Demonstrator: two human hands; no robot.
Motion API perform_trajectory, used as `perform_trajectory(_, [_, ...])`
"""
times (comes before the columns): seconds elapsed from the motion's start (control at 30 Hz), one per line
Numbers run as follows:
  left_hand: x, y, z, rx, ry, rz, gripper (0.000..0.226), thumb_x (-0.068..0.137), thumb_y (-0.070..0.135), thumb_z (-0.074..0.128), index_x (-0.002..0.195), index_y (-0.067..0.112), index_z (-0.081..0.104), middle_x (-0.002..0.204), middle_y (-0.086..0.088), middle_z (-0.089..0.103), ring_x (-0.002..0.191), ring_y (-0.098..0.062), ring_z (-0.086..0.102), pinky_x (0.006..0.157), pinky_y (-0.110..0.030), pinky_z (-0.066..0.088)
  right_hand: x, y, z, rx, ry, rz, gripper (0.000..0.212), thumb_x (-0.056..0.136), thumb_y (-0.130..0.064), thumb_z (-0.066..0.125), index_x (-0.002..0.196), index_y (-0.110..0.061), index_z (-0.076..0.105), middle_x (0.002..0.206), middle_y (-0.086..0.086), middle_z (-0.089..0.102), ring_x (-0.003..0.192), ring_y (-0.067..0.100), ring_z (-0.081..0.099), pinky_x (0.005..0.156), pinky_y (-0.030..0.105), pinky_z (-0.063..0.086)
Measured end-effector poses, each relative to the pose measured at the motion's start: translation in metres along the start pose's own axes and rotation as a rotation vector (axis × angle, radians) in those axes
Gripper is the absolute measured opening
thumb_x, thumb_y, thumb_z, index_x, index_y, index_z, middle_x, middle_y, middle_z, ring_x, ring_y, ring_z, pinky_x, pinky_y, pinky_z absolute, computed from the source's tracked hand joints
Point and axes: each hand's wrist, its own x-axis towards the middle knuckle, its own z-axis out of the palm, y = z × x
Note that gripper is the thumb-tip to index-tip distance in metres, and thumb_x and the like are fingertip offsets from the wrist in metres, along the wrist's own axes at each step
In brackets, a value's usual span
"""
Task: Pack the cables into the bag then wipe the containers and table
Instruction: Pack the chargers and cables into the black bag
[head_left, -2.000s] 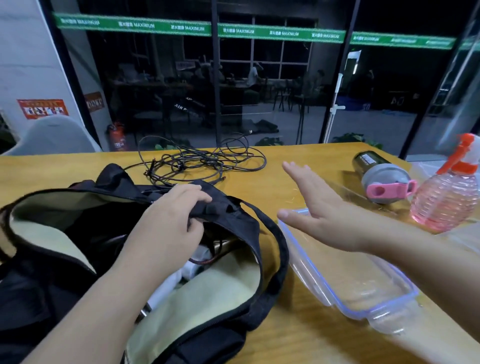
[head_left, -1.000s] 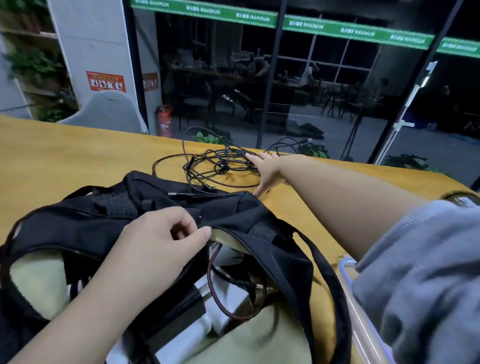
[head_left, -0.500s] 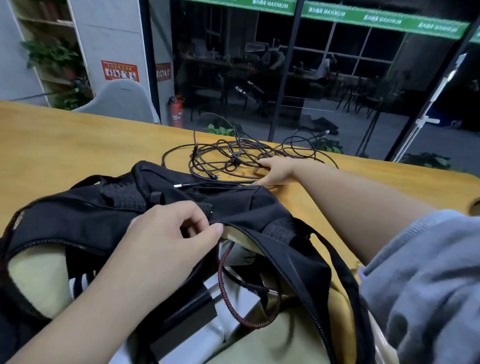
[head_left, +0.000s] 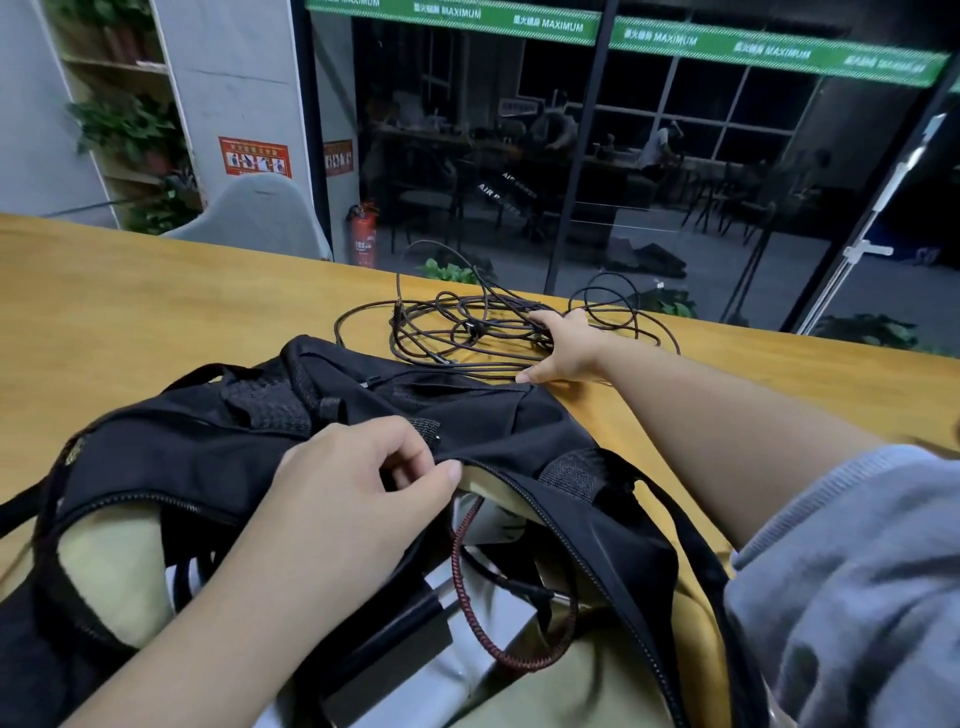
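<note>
Wooden table (head_left: 156, 312) under it all, dark glass wall behind. Cables (head_left: 467, 327) sit tangled at twelve o'clock, right hand (head_left: 563, 348) curling round them; left hand (head_left: 358, 467) pinches the bag (head_left: 208, 457) rim open. Loose loops could snag that strap, or drag off the far edge.

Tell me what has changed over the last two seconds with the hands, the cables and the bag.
The right hand reached from above the clear container across the table to the tangled cables and now has its fingers in the pile, gathering it toward the bag. The view swung left, so the container and bottles are out of frame. The left hand still pinches the bag's rim open; a braided cable stays inside.
</note>
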Motion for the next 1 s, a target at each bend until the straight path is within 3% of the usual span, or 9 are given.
perform_trajectory(0.17, [0.0,0.0,0.0,0.016,0.011,0.027,0.027,0.073,0.048,0.059,0.063,0.023,0.057,0.065,0.017,0.06,0.054,0.001,0.046,0.052,-0.019,0.027,0.004,-0.001,-0.007,-0.156,-0.102,0.011,0.099,0.077,-0.061,0.064,0.152,-0.023,0.012,0.158,0.007,0.018,0.143,0.03,0.021,0.114,0.045,0.025])
perform_trajectory(0.33, [0.001,-0.001,0.001,0.025,0.035,0.045,0.027,0.073,0.048,0.058,0.064,0.022,0.057,0.069,0.019,0.06,0.061,-0.001,0.046,0.054,-0.019,0.027,0.007,-0.003,-0.011,-0.171,-0.154,-0.024,0.097,0.078,-0.059,0.065,0.151,-0.033,0.007,0.159,0.001,0.016,0.143,0.029,0.021,0.114,0.047,0.026])
perform_trajectory(0.6, [0.0,-0.001,0.002,0.017,0.046,0.064,0.03,0.072,0.05,0.055,0.064,0.021,0.056,0.077,0.025,0.058,0.071,0.002,0.047,0.056,-0.018,0.027,0.014,-0.007,-0.012,-0.195,-0.163,0.035,0.101,0.072,-0.062,0.069,0.15,-0.027,0.015,0.155,0.004,0.026,0.137,0.03,0.032,0.11,0.048,0.033])
perform_trajectory(0.83, [-0.001,-0.001,0.003,0.006,0.054,0.082,0.03,0.073,0.05,0.055,0.064,0.021,0.056,0.08,0.025,0.058,0.073,0.001,0.046,0.062,-0.02,0.029,0.006,-0.01,-0.01,-0.174,-0.098,0.035,0.084,0.084,-0.051,0.063,0.148,-0.013,0.025,0.148,0.008,0.037,0.132,0.028,0.04,0.103,0.038,0.039])
perform_trajectory(1.0, [0.0,-0.003,0.005,0.0,0.073,0.072,0.029,0.076,0.046,0.059,0.063,0.02,0.056,0.065,0.008,0.059,0.074,-0.002,0.048,0.065,-0.021,0.032,-0.004,-0.018,-0.004,-0.144,0.023,-0.014,0.057,0.093,-0.022,0.055,0.145,-0.017,0.034,0.141,0.009,0.047,0.123,0.027,0.049,0.098,0.034,0.044])
